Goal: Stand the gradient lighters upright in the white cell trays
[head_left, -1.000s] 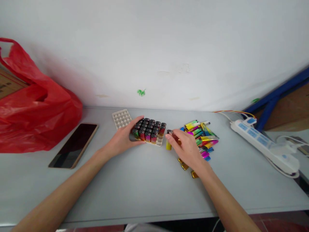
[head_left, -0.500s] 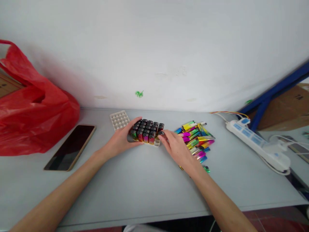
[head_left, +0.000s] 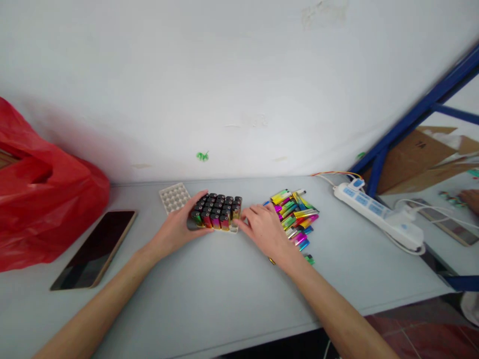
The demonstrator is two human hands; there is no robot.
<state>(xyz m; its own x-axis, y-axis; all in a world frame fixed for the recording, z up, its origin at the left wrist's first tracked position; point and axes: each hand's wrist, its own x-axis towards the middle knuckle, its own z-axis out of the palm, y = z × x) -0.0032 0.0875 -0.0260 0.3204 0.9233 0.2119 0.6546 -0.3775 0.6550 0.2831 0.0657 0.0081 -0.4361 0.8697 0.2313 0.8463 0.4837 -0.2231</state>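
Note:
My left hand (head_left: 174, 232) is wrapped around the left end of a block of lighters (head_left: 215, 209), thumb in front and fingers behind. The lighters stand upright in rows, black tops up, with shiny coloured bodies. Under them a pale moulded tray (head_left: 234, 229) shows at the front right corner. My right hand (head_left: 264, 229) is at the block's right end, its thumb and bent fingers slightly apart beside a gold-coloured lighter (head_left: 236, 212) standing in the tray. Partly behind that hand lies a loose pile of shiny, multicoloured lighters (head_left: 295, 217).
Left of the block lies another pale tray with round cells (head_left: 174, 198). Farther left are a phone (head_left: 95, 249) and a red plastic bag (head_left: 48, 199). To the right are a white power strip (head_left: 377, 214), a blue metal frame (head_left: 404, 119), a cardboard box (head_left: 415, 154) and another person's hand (head_left: 470, 199).
The right hand has let go of a lighter, which now stands at the tray's right end. The left hand keeps its hold. The camera view has turned somewhat to the right.

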